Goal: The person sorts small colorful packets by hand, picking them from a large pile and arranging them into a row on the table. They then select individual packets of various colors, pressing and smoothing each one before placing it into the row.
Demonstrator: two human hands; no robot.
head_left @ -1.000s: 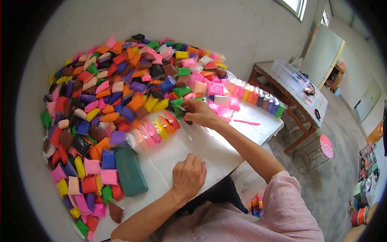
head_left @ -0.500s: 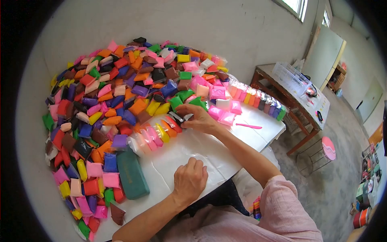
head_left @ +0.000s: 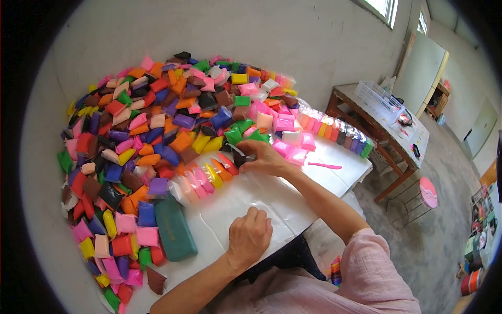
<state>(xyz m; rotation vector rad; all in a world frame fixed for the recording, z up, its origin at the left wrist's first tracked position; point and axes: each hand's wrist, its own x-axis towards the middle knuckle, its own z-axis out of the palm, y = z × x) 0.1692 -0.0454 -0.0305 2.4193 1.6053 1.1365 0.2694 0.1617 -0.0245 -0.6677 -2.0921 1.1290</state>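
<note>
My right hand [head_left: 261, 157] is closed on a dark packet [head_left: 239, 157] at the right end of a row of clear-wrapped packets, next to a red one and an orange one [head_left: 225, 165]. My left hand [head_left: 250, 234] rests on the white table cover [head_left: 219, 220] with its fingers curled and nothing visible in them. Left of that row lies a large heap of small coloured packets [head_left: 157, 120]. A green case [head_left: 175, 230] lies at the heap's lower edge, left of my left hand.
Behind my right hand lie pink packets [head_left: 285, 123], a pink plastic knife [head_left: 325, 166] and another row of wrapped packets [head_left: 334, 130]. Farther right stand a wooden table [head_left: 342, 94] with a white basket [head_left: 379, 99], and a pink-topped stool [head_left: 428, 192].
The view has shifted slightly. The dark packet at my right hand's fingertips now looks more upright and less shiny. My left hand stays curled on the cover.
</note>
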